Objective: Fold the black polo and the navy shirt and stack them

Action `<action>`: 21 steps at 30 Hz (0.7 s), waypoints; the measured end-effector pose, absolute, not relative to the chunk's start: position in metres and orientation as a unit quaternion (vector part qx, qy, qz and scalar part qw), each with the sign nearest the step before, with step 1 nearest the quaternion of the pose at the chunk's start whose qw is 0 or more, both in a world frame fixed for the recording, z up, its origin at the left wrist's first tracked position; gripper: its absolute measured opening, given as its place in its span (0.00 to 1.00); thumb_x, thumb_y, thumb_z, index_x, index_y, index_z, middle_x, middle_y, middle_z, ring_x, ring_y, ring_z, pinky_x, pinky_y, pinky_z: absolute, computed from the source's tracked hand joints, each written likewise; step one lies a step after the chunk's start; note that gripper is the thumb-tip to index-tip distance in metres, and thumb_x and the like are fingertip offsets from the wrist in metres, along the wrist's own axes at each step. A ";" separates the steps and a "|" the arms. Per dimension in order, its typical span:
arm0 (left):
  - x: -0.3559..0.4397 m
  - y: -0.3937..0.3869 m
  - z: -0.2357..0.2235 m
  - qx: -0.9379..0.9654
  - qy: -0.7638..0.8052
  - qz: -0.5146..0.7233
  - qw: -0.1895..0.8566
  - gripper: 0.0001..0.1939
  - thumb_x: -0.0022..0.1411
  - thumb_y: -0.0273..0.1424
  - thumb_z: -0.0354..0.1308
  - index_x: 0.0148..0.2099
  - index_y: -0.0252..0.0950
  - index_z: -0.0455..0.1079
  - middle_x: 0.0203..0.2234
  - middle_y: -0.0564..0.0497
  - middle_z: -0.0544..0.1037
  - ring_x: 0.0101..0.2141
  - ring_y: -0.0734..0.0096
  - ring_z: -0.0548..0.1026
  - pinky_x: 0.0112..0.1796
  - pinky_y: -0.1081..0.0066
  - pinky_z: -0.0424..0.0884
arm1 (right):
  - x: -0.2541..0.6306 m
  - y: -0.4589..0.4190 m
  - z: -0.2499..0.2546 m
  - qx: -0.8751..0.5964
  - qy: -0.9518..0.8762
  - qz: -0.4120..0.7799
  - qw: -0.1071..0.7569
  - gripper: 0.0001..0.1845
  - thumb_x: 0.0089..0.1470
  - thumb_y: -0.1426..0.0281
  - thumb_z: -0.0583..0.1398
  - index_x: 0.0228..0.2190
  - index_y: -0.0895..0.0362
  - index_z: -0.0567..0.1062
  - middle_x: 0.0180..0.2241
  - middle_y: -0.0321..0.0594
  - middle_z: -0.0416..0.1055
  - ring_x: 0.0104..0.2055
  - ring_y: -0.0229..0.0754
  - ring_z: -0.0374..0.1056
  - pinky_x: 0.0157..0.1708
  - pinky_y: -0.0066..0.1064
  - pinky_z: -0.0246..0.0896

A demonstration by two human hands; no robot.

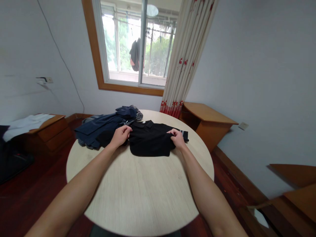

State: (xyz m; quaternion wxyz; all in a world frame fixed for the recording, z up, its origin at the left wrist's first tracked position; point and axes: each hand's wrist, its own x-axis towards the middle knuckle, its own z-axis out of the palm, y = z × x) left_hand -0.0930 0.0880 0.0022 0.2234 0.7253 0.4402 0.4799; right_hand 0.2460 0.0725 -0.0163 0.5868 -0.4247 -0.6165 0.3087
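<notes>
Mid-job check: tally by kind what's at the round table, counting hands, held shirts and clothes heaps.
Hands: 2, left hand and right hand
Held shirts: 1, black shirt
Clothes heaps: 1, dark heap, its garments overlapping too much to count
Total: 4

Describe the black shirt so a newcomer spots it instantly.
Find the round pale table, then its far half, below the window. The black shirt lies between the left hand and right hand. Unlike the crumpled clothes heap beside it, it lies spread, collar showing.
</notes>
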 end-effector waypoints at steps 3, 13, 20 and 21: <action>-0.093 0.087 -0.001 0.753 0.434 0.427 0.250 0.18 0.62 0.45 0.52 0.33 0.36 0.72 0.21 0.52 0.75 0.24 0.69 0.72 0.29 0.71 0.68 | 0.248 0.073 -0.018 -0.440 -0.626 0.322 0.557 0.07 0.33 0.72 0.56 0.22 0.53 0.64 0.30 0.38 0.76 0.37 0.45 0.71 0.39 0.36 0.65; -0.086 0.089 -0.028 0.905 0.341 0.191 0.169 0.30 0.49 0.23 0.55 0.55 0.37 0.75 0.56 0.44 0.75 0.57 0.55 0.71 0.60 0.59 0.64 | 0.233 0.049 -0.004 -0.433 -0.774 0.374 0.272 0.39 0.28 0.81 0.53 0.45 0.55 0.80 0.47 0.41 0.78 0.47 0.49 0.73 0.47 0.37 0.67; -0.079 0.087 -0.030 0.905 0.348 0.221 0.102 0.14 0.56 0.25 0.53 0.40 0.38 0.78 0.51 0.44 0.75 0.53 0.57 0.72 0.56 0.59 0.67 | 0.226 0.040 0.014 -0.330 -0.822 0.401 0.235 0.19 0.41 0.73 0.64 0.38 0.54 0.83 0.49 0.40 0.77 0.53 0.51 0.71 0.57 0.41 0.60; -0.078 0.086 -0.029 0.904 0.347 0.230 0.101 0.13 0.55 0.26 0.53 0.39 0.38 0.78 0.51 0.44 0.75 0.53 0.56 0.72 0.56 0.58 0.67 | 0.224 0.039 0.016 -0.320 -0.821 0.401 0.251 0.13 0.44 0.69 0.65 0.35 0.54 0.83 0.49 0.41 0.78 0.53 0.51 0.71 0.57 0.41 0.60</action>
